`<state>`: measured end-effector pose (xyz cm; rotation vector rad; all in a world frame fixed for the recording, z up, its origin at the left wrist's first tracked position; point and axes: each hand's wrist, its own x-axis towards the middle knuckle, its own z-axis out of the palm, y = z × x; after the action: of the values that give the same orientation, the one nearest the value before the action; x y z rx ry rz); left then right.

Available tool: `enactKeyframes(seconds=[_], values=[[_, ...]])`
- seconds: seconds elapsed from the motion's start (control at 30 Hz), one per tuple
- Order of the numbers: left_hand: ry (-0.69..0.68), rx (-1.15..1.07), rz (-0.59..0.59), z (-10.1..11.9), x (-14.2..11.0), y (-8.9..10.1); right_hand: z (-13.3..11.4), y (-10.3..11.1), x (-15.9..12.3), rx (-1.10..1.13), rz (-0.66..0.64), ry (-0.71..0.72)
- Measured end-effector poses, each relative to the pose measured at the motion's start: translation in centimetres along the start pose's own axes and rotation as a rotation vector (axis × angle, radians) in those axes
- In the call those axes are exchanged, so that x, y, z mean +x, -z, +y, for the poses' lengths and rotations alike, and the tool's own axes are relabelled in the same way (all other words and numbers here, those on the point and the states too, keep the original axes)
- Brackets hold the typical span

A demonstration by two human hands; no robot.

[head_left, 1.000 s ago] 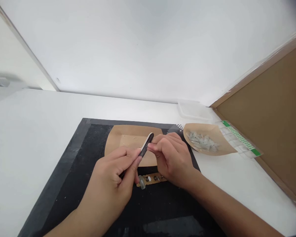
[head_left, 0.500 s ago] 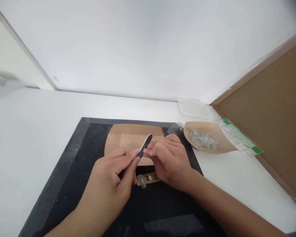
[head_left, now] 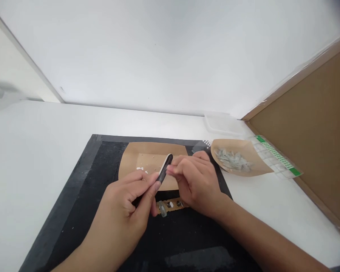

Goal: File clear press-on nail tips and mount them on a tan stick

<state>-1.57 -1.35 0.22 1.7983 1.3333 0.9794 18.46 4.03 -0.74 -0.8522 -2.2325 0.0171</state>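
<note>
My left hand [head_left: 127, 204] is closed around a black nail file [head_left: 164, 169] with a pale edge, its rounded end pointing up and away. Close beside the file, my right hand [head_left: 197, 181] is closed in a pinch; whatever lies between its fingertips is too small or hidden to make out. Below the hands, a tan strip [head_left: 174, 207] with round dark studs lies on the black mat. A clear nail tip [head_left: 162, 209] rests across its left part. Behind the hands, a brown paper tray [head_left: 153, 148] holds small white bits [head_left: 139, 168].
The black mat [head_left: 82, 196] covers the middle of the white table [head_left: 45, 132]. To the right, another brown paper tray [head_left: 257, 166] holds many clear nail tips [head_left: 234, 159]. Next to it lies a clear sheet with a green edge [head_left: 280, 156]. A translucent lid [head_left: 223, 124] sits behind.
My right fingertips have shifted slightly along the file. The left hand has moved a little left, so more white bits show in the tray.
</note>
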Motion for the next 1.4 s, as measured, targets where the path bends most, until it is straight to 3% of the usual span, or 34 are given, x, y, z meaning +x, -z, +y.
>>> enactKeyframes(seconds=[0.1, 0.2, 0.33, 0.47, 0.6, 0.7, 0.83, 0.93, 1.07, 1.17, 1.3, 1.4], values=[[-0.014, 0.007, 0.021, 0.06, 0.13, 0.1, -0.19, 0.15, 0.01, -0.003, -0.093, 0.03], [-0.02, 0.024, 0.037, 0.09, 0.19, 0.17, -0.11, 0.15, 0.08, -0.054, 0.019, -0.014], [-0.022, 0.018, 0.017, -0.03, 0.18, 0.07, 0.14, 0.08, 0.18, -0.008, -0.075, 0.036], [-0.007, 0.014, 0.015, -0.16, 0.11, 0.0, 0.21, -0.09, 0.11, -0.042, 0.034, -0.025], [-0.006, 0.004, 0.013, -0.14, -0.04, 0.17, 0.21, -0.16, -0.02, 0.001, -0.049, 0.028], [0.001, 0.002, -0.004, -0.14, -0.08, 0.23, 0.24, -0.05, 0.0, -0.049, 0.046, -0.041], [-0.022, -0.008, -0.002, -0.26, 0.01, 0.16, 0.08, -0.01, 0.05, -0.017, -0.052, 0.024], [-0.027, 0.0, 0.018, -0.28, 0.07, 0.2, -0.05, -0.06, 0.12, -0.061, 0.047, -0.002], [-0.03, 0.008, 0.009, -0.17, 0.04, 0.33, -0.04, -0.07, 0.14, -0.034, -0.019, 0.018], [-0.033, 0.016, 0.017, -0.15, 0.05, 0.36, -0.01, -0.13, 0.09, -0.065, 0.054, -0.014], [-0.041, 0.015, 0.017, -0.19, 0.2, 0.36, -0.13, -0.2, 0.07, -0.055, -0.018, 0.011], [-0.05, 0.022, 0.035, -0.13, 0.26, 0.42, -0.18, -0.16, 0.15, -0.076, 0.034, -0.012]])
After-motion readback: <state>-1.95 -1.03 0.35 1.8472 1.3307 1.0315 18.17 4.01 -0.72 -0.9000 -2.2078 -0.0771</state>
